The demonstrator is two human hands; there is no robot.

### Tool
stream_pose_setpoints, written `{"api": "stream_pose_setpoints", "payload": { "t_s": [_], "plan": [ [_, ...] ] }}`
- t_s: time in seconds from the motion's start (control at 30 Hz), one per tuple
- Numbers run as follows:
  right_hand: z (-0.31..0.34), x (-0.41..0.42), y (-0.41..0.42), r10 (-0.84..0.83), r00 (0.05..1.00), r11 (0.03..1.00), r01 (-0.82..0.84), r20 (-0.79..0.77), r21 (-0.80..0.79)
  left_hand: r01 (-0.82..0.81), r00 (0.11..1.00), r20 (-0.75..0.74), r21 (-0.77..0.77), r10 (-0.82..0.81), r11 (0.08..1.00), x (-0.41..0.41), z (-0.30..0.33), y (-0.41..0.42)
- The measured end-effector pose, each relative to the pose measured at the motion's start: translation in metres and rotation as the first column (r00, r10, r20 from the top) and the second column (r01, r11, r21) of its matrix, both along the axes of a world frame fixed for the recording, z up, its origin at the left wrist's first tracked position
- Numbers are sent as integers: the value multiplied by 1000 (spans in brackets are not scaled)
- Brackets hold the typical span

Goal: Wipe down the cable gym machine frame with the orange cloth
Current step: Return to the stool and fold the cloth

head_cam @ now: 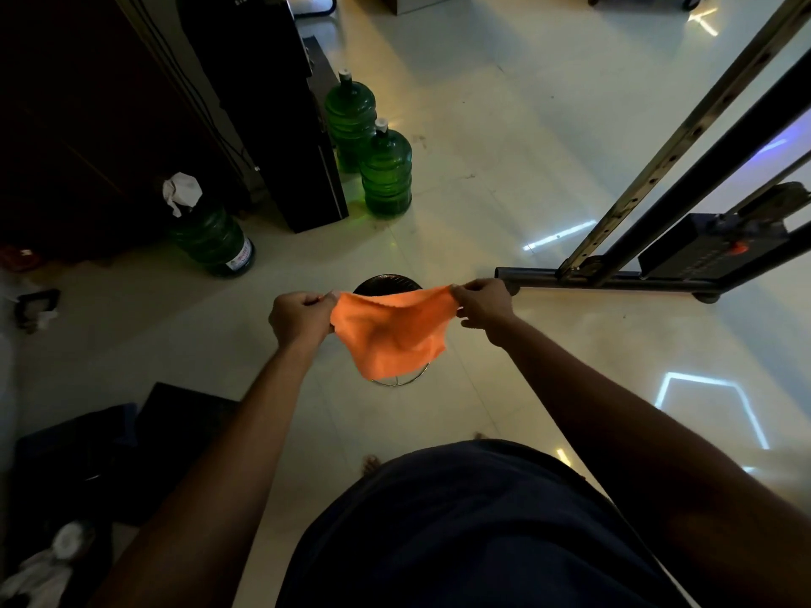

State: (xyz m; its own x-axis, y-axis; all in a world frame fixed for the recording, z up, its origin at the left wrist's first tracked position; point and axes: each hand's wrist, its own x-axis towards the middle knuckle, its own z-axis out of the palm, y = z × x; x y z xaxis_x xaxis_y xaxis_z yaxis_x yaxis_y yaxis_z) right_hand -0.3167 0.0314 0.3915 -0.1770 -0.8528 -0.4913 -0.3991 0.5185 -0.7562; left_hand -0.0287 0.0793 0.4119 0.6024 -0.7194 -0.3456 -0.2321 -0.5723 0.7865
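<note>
An orange cloth [392,333] hangs spread in front of me, held up by two corners. My left hand [300,315] pinches its left corner and my right hand [482,302] pinches its right corner. The cable gym machine frame [684,168] stands to the right: dark slanted uprights, a perforated metal rail and a floor bar [614,280] whose end lies just right of my right hand. A black weight stack [697,250] sits at its base. The cloth does not touch the frame.
A black round stool [386,283] with a chrome ring base stands behind the cloth. Three green water jugs [386,173] stand by a dark cabinet [272,107] at the upper left. Dark mats and clutter [114,441] lie at the lower left. The floor is glossy pale tile.
</note>
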Motion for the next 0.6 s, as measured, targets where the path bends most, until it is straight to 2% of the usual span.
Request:
{"api": "stream_pose_setpoints", "payload": {
  "t_s": [0.13,0.2,0.27,0.3,0.33,0.37,0.4,0.43,0.47,0.6],
  "plan": [
    [4,9,1,104,992,994,-107,66,32,81,996,-29,11,-80,997,-9,-4,9],
    [10,8,0,164,960,971,-198,229,136,177,965,-199,22,-169,984,-14,-1,11],
    [13,3,-2,109,894,951,-221,434,215,186,902,-395,-11,-175,983,-16,4,14],
    [12,0,-3,72,905,960,-178,420,217,124,903,-412,-21,-122,992,-15,3,14],
    [9,-3,-5,71,954,976,-127,292,179,50,923,-381,-20,-54,999,-12,0,14],
    [4,-5,-7,109,991,987,-118,83,107,-6,946,-324,-13,2,1000,-9,-4,15],
    [-2,-8,-8,152,984,988,-148,-97,48,-28,963,-268,3,27,1000,-7,-8,16],
    [-6,-10,-8,189,962,982,-186,-196,32,-20,973,-228,26,26,999,-6,-12,18],
    [-6,-9,-6,225,951,974,-221,-210,44,-1,981,-196,40,9,999,-6,-14,19],
    [1,-3,4,247,965,967,-239,-89,90,59,990,-133,33,-54,998,-11,-17,27]
  ]
}}
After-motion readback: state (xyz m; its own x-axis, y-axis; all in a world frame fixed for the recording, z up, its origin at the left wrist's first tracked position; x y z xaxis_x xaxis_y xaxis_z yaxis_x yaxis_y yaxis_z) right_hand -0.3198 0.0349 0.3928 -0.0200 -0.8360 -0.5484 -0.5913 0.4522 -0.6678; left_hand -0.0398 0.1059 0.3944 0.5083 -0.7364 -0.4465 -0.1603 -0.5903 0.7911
